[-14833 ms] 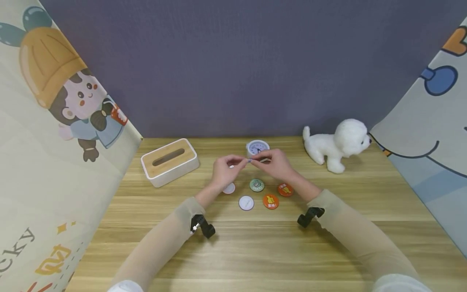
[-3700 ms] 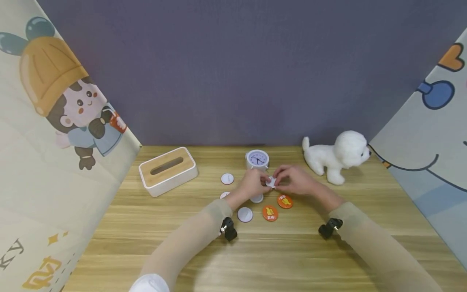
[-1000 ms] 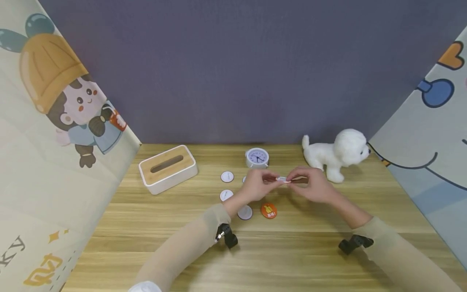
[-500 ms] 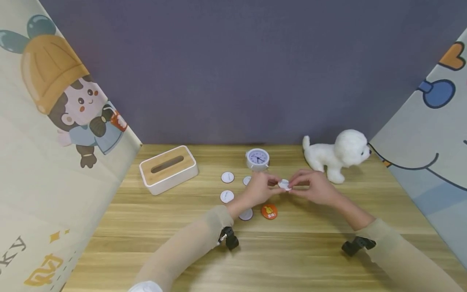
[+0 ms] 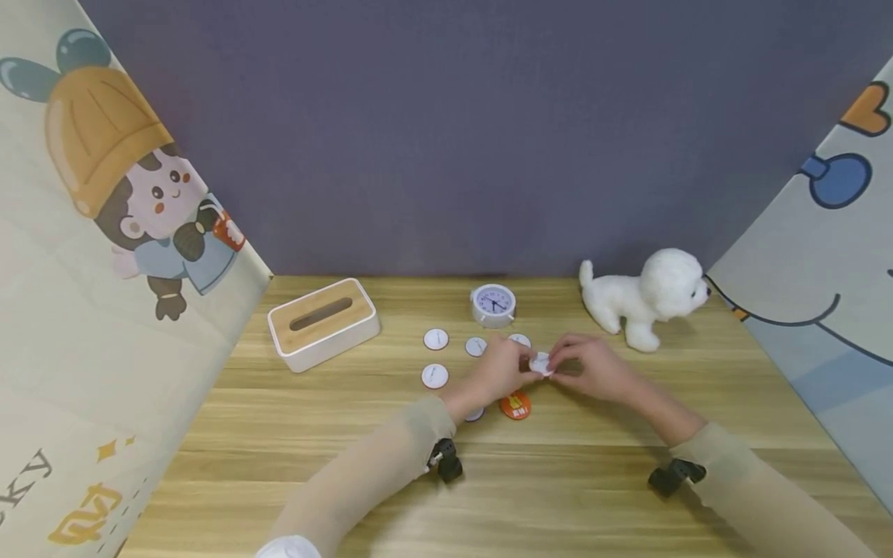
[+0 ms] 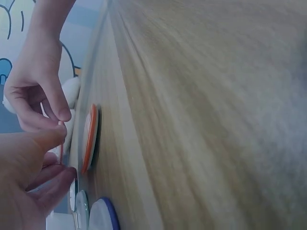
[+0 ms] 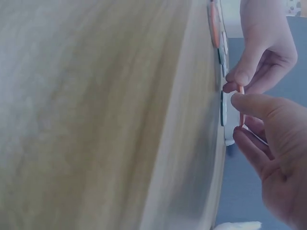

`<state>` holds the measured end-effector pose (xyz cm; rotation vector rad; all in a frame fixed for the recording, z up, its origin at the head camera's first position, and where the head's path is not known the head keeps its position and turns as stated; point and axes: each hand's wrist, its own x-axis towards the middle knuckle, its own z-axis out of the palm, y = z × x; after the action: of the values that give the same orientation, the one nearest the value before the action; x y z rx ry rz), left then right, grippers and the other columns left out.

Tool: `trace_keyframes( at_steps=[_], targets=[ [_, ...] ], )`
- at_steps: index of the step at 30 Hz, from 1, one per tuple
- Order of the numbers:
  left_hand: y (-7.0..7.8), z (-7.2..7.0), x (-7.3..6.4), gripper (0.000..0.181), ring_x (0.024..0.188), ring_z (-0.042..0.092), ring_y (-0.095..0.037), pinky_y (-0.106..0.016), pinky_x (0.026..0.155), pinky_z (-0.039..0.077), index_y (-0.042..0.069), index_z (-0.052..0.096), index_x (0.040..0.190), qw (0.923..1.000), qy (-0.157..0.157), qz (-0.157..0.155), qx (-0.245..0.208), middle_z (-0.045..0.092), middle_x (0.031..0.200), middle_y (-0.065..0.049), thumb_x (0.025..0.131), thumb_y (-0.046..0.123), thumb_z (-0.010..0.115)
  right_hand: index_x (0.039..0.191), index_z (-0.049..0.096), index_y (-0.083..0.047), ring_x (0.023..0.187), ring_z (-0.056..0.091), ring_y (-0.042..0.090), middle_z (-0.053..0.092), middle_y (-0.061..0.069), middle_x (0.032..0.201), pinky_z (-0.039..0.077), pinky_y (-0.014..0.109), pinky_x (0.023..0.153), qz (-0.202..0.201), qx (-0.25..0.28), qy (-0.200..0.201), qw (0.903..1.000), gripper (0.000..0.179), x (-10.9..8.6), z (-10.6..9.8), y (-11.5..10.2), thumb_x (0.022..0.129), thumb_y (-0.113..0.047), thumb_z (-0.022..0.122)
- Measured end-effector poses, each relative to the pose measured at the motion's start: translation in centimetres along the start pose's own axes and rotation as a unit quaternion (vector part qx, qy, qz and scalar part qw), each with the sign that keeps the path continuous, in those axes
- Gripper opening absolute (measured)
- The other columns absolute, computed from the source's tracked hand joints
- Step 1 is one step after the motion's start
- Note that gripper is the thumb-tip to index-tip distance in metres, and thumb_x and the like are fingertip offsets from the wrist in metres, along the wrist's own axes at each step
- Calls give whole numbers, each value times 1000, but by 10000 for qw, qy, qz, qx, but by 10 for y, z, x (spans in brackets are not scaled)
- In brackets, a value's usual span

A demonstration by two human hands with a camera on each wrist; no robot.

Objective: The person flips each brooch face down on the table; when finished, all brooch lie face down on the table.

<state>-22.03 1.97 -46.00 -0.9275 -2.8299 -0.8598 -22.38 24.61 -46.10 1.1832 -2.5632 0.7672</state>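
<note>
Between my two hands is a round pin badge (image 5: 541, 363), its white back facing up and an orange rim visible in the right wrist view. My left hand (image 5: 497, 369) pinches its left edge, and my right hand (image 5: 591, 367) pinches the right edge. It is held slightly above the wooden table. Just below lies an orange badge (image 5: 515, 404) with a yellow thumbs-up design, partly covered by my left hand. White-backed badges lie around, such as one upper left (image 5: 436, 339), one below it (image 5: 435, 376) and one behind my fingers (image 5: 519, 341).
A white alarm clock (image 5: 493, 304) stands behind the badges. At the left is a tissue box (image 5: 323, 324) with a wooden lid. A white plush dog (image 5: 645, 298) stands at the back right. A dark panel (image 5: 446, 139) closes off the table's rear edge.
Since the oldest frame, the green badge's spot shows no green face, and the right orange badge has been picked up. Over the last second both hands lowered the held badge toward the table.
</note>
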Motion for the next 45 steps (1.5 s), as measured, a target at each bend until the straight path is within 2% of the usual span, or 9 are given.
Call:
trace_keyframes(
  at_steps=[8,14,19,24,29,34,39,42,45],
  targets=[
    [2,3,1,19,70,56,0,-11,62,44,16,84,103,9971,-209,2,737,75,78,8,92,32,85,86,78,-20,87,70,11,71,-7,92,64,36,80,-7,-453,-335,9984,18,0,7,-2,80,-9,92],
    [6,1,2,18,75,61,-4,-15,68,51,15,84,103,9970,-364,-254,641,77,84,4,90,28,87,87,78,-19,85,69,12,70,-7,91,64,36,79,167,-434,-683,9966,15,2,8,-6,83,-10,89],
    [6,-3,2,15,76,59,-5,-15,69,50,13,84,97,9960,-487,-254,707,75,82,4,91,27,86,88,78,-17,84,67,10,69,-5,92,63,33,76,148,-516,-796,9954,10,4,9,-11,88,-12,86],
    [1,-8,-6,20,75,65,-5,-13,67,50,10,84,108,9984,-402,-208,352,81,87,1,94,25,82,91,79,-14,83,67,11,70,-4,91,62,32,75,212,-549,-588,9965,8,4,10,-17,88,-9,84],
    [-7,-14,-24,27,94,79,-15,-16,82,60,6,81,117,9988,-233,-186,-380,84,106,-6,95,21,80,94,79,-11,74,66,9,69,-5,84,58,23,64,394,-272,-228,9986,8,5,8,-29,88,-7,83],
    [-11,-18,-38,33,102,78,-16,-18,90,62,5,79,123,9979,-297,-175,-548,82,117,-8,95,23,80,99,79,-9,72,64,3,70,-7,82,57,19,63,742,68,-485,9960,10,8,9,-44,89,-7,80],
    [-7,-23,-48,26,88,73,-12,-20,79,61,7,81,110,9987,-312,-173,-352,83,101,-6,91,24,84,98,77,-8,71,60,-1,69,-7,80,54,17,61,928,150,-683,9932,11,7,13,-57,88,-6,80],
    [-4,-20,-55,19,72,61,-8,-18,66,53,9,80,95,9994,-242,-113,-240,79,84,-3,86,25,87,99,77,-7,69,57,-2,67,-7,78,52,17,59,897,155,-793,9927,11,5,16,-63,89,-9,80],
    [-2,-15,-60,21,68,55,-4,-17,65,46,13,80,91,9997,-237,-45,26,76,77,2,85,31,89,104,78,-6,67,55,-2,67,-5,79,50,16,59,832,170,-949,9919,18,5,18,-65,88,-12,83]
  ],
)
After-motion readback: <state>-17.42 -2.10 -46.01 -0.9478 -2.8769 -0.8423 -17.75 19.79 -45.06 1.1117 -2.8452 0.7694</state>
